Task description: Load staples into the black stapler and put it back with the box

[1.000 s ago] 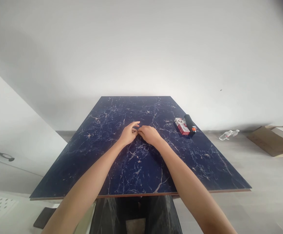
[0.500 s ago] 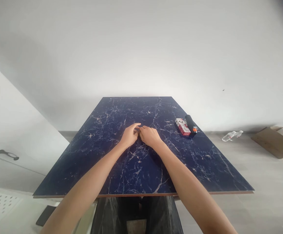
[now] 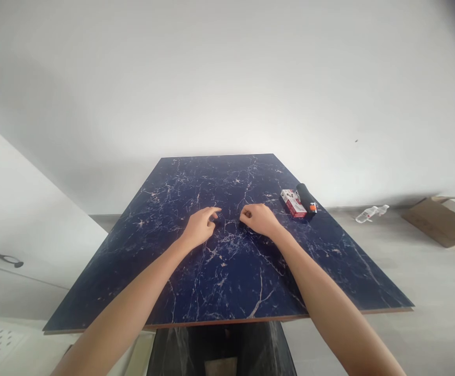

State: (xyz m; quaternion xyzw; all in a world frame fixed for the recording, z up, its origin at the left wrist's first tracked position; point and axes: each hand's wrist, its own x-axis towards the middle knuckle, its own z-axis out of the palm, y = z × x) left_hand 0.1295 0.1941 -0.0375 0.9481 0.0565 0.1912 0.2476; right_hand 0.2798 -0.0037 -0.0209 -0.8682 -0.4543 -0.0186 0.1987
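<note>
My left hand [image 3: 200, 225] is over the middle of a dark blue, marble-patterned table [image 3: 227, 292]. Its index finger is stretched out, the other fingers are loosely bent, and nothing shows between them. A short gap to the right, my right hand [image 3: 261, 218] is closed, with fingers curled against the thumb. Whatever it may hold is hidden. Beyond the right hand, a small red and white box [image 3: 293, 202] lies on the tabletop. A black cylinder-like object [image 3: 305, 195] with an orange patch lies against that box; its kind is unclear.
A white wall [image 3: 219, 94] stands behind the table. To the left is a white cabinet door with a dark handle [image 3: 4, 258]. Clear plastic bottles [image 3: 368, 214] and an open cardboard box [image 3: 441, 219] rest on the floor at right.
My hands, close together at the fingertips before, have moved apart: the left one to the left, the right one to the right. The view has shifted slightly.
</note>
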